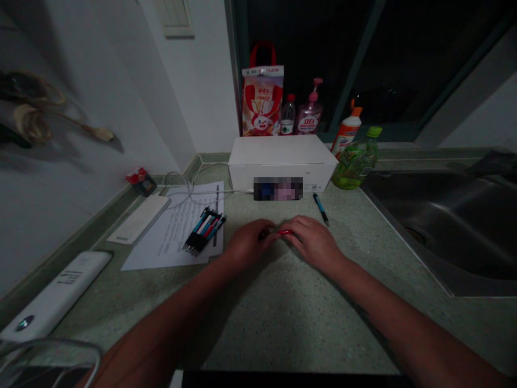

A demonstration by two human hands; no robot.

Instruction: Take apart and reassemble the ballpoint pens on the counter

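Head view: red pen (285, 231) in right hand (315, 242), "立白" pump bottle (309, 114).

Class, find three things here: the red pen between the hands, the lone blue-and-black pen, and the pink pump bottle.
Red pen (285, 231): head view, its visible red section.
Blue-and-black pen (320, 205): head view, its blue barrel.
Pink pump bottle (309, 122): head view, its front label.
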